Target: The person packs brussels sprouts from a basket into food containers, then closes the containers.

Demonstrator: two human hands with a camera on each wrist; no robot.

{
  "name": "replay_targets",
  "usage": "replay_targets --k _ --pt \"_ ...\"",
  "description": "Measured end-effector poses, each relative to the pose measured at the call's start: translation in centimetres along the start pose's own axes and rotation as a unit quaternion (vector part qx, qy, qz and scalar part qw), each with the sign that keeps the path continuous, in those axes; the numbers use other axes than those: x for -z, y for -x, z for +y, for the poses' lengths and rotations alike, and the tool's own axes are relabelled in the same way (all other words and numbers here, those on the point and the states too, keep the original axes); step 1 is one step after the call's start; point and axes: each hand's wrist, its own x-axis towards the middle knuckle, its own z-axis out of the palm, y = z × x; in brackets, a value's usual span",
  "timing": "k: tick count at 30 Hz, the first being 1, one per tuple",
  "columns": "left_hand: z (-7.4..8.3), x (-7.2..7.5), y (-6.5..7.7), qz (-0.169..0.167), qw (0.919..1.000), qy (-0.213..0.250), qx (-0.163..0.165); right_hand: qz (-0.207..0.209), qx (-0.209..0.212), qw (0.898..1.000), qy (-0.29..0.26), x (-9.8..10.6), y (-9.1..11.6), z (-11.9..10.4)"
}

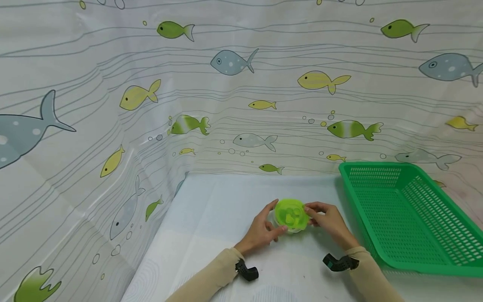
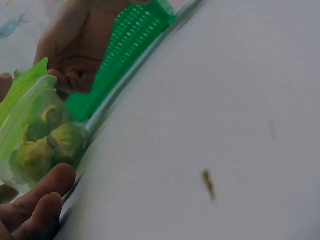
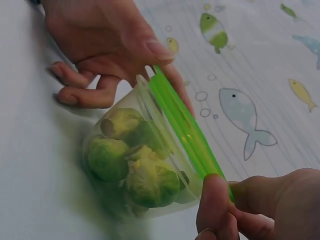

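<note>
A clear round plastic container [image 3: 107, 195] has Brussels sprouts [image 3: 152, 182] in it. Its bright green lid [image 1: 291, 213] lies over the mouth, with a narrow gap between lid and rim in the right wrist view. My left hand [image 1: 260, 230] holds the container from the left, thumb and forefinger spread across the lid's edge, other fingers curled. From the right, my right hand [image 1: 330, 220] pinches the lid's edge between thumb and fingers. In the left wrist view the sprouts show through the wall, above the left fingertips [image 2: 57, 182].
A large green plastic basket [image 1: 373, 247] with slotted walls stands to the right, beside my right forearm. White sheeting covers the table [image 1: 211, 209]. A fish-print curtain [image 1: 226, 105] rises at the back and left. A small brown fragment [image 2: 208, 185] lies on the table.
</note>
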Motion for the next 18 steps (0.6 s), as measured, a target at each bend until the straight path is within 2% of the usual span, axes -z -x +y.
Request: replay_targets --k 5,8,13,18 --pt "0.0 0.0 -0.2 0.000 0.9999 -0.002 0.011 0.033 0.028 0.999 0.025 -0.7 0.2 0.6" --pt "0.0 0.1 -0.2 -0.002 0.9999 -0.001 0.011 0.033 0.065 0.997 0.036 -1.0 0.1 1.5" --pt "0.0 0.1 -0.3 -0.002 0.9998 -0.003 0.019 -0.008 0.141 0.989 0.034 -0.9 0.3 3.0" --pt "-0.2 0.2 -0.3 -0.001 0.9999 -0.004 0.016 -0.059 0.208 0.976 0.034 -0.6 0.3 4.0"
